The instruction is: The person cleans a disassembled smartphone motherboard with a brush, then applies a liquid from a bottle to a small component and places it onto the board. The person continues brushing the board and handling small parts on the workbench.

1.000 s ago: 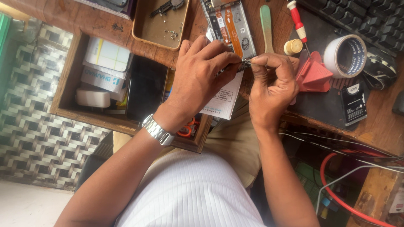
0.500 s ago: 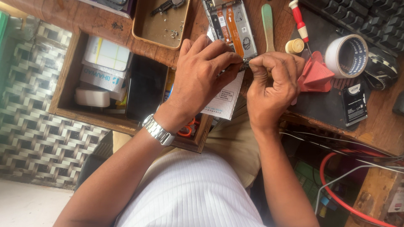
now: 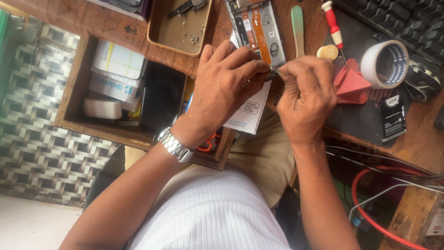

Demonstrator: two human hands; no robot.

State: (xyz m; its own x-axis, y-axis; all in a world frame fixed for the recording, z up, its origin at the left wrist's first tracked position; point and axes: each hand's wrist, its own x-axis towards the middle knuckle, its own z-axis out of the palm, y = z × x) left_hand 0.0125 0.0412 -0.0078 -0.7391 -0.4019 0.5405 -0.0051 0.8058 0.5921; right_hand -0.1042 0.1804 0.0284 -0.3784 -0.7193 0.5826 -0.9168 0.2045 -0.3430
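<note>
Small dark part [image 3: 273,72] pinched between fingertips of left hand [image 3: 226,88] and right hand [image 3: 305,95], centre of frame, upper half; fingers of both curled narrow around it, the part itself too small to be identified. Opened phone [image 3: 256,28] with exposed internals is seen just above the hands, top centre. Brass tray [image 3: 178,28] with screws lies upper left of it. Green pry tool [image 3: 297,28] and red-handled screwdriver [image 3: 333,23] lie to upper right, tape roll [image 3: 384,62] at right edge. Open wooden drawer [image 3: 74,92] at left

worn wooden desk [image 3: 106,23], shiny metal wristwatch [image 3: 175,146]
</note>
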